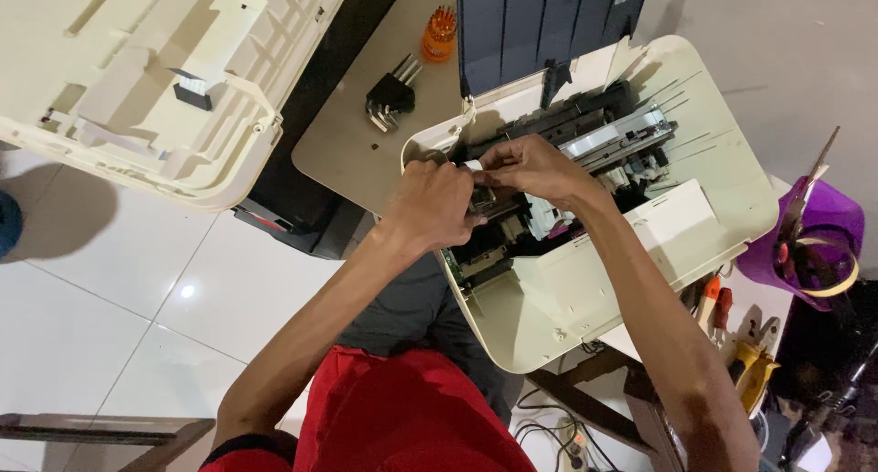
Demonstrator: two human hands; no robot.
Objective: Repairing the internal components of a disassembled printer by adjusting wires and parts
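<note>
An opened cream-coloured printer (640, 243) lies on a small table with its inner mechanism and metal rail (615, 135) exposed. My left hand (434, 202) is curled over the left end of the mechanism, fingers closed on a small part I cannot make out. My right hand (530, 166) pinches a small white piece just above it, fingertips touching the left hand. What lies beneath the fingers is hidden.
The detached cream printer cover (155, 79) lies upside down at upper left. A hex key set (390, 95) and an orange screwdriver bit holder (440, 33) sit on the beige tabletop (347, 152). A purple tub (828, 243) with scissors and tools stands at right. Cables lie on the floor below.
</note>
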